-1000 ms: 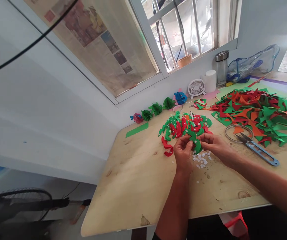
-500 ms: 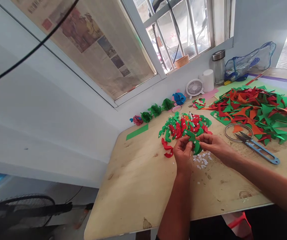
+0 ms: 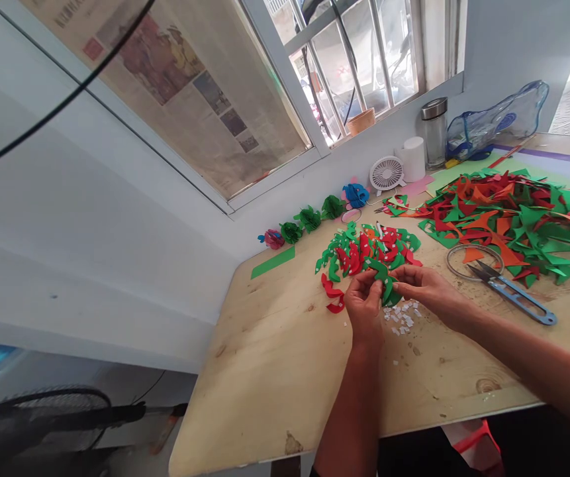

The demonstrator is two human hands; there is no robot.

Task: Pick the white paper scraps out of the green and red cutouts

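One left hand (image 3: 364,306), one right hand (image 3: 426,291), pinching green paper (image 3: 389,293), lidded jar (image 3: 434,138) beside clear bag (image 3: 493,124), contents unclear

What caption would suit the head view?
Left hand holds a green cutout, right hand at its edge, near white bits on a wooden table.

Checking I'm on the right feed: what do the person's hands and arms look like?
The left hand and right hand wear no gloves; no watch or bracelet shows. Both forearms are uncovered; a dark sleeve edge shows on the left.
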